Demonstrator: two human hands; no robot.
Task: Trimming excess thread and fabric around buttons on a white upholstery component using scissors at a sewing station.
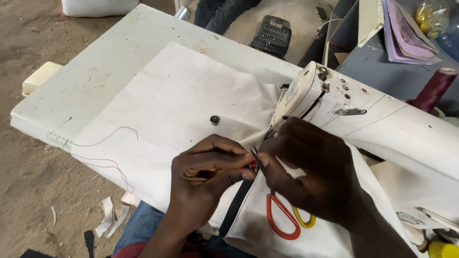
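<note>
- Right hand (306, 174) grips scissors (282, 217), red and yellow loops below the palm.
- Left hand (208, 174) pinches white cloth (167, 110) at the blade tips.
- Cloth lies beside sewing machine (363, 124).

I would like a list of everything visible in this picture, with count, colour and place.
sewing machine: one, white, on the right of the table
table: one, white, on a dirt floor
cloth: one, white, spread on the table under the machine
black strip: one, along the cloth edge, near side
scissors: one, red and yellow handles, in the right hand
loose thread: red, on the cloth's left edge
spool: one, maroon, far right
left hand: pinching at the scissor tips
right hand: holding the scissors
</note>
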